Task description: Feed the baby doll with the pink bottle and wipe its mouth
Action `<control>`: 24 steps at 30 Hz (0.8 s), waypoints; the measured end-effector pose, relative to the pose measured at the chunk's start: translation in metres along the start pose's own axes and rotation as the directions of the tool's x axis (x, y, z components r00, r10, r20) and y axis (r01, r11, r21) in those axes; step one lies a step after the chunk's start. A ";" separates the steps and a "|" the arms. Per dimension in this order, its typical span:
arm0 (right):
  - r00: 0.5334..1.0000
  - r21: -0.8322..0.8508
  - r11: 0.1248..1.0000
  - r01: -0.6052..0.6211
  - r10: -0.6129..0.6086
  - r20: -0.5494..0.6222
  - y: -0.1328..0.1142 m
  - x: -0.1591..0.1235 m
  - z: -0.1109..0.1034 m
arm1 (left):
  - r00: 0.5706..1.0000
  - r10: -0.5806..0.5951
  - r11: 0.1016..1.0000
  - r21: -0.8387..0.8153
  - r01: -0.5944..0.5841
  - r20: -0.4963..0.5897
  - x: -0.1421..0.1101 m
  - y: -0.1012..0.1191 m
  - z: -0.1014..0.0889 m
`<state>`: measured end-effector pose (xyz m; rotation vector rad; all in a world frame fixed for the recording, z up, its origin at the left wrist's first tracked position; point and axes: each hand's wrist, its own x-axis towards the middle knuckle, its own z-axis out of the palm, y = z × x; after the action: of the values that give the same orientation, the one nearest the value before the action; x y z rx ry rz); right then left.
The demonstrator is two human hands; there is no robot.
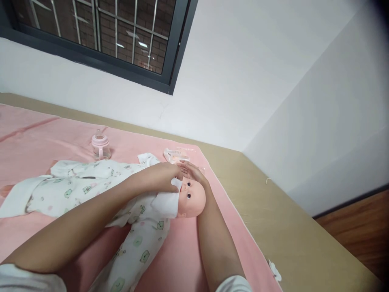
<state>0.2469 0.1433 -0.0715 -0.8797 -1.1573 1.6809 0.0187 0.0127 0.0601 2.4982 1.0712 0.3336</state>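
A bald baby doll (194,198) lies on its back on the pink mat, with its head toward the right. It wears a white outfit (88,186) printed with green and pink animals. At its neck, my left hand (164,177) pinches the white collar cloth (176,183) between thumb and fingers; some fingertips are hidden. Beside the far side of the head is my right hand (196,173), its fingers stretched out and slightly curved toward the left fingertips. My right wrist passes close to the top of the head.
A pink-lidded baby bottle (101,148) stands on the pink mat (185,259) beyond the doll. Behind my hands lies a clear plastic packet (176,155). A tan board surface (258,194) borders the mat, with a white scrap (274,269) at its edge. White walls and a barred window rise behind.
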 end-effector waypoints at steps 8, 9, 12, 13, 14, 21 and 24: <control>1.000 0.006 1.000 -0.018 0.018 0.002 0.000 0.001 -0.001 | 0.999 -0.045 0.999 -0.008 0.045 -0.001 -0.003 0.002 -0.007; 1.000 0.006 1.000 -0.016 0.016 0.001 0.000 0.001 -0.001 | 0.999 -0.046 0.999 -0.012 0.046 0.001 -0.003 0.002 -0.007; 1.000 0.001 1.000 -0.018 0.018 -0.006 -0.001 0.000 0.000 | 0.999 -0.033 0.999 -0.014 0.033 -0.004 -0.001 -0.001 -0.005; 1.000 0.000 1.000 -0.021 0.021 -0.010 -0.001 0.000 0.001 | 0.999 -0.031 0.999 -0.005 0.031 -0.014 0.000 -0.002 -0.004; 1.000 0.000 1.000 -0.024 0.024 -0.013 -0.001 0.000 0.001 | 0.999 -0.032 0.999 0.007 0.032 -0.025 0.000 -0.004 -0.004; 0.999 0.006 0.999 -0.038 0.038 -0.031 -0.002 0.001 0.002 | 0.997 -0.038 0.999 0.022 0.040 -0.069 0.004 -0.010 -0.002; 0.998 0.013 0.999 -0.041 0.041 -0.038 -0.002 0.002 0.002 | 0.996 -0.023 0.999 0.022 0.025 -0.087 0.005 -0.010 -0.003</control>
<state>0.2451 0.1446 -0.0688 -0.9296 -1.1089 1.6952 0.0150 0.0234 0.0585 2.5088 1.1443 0.4288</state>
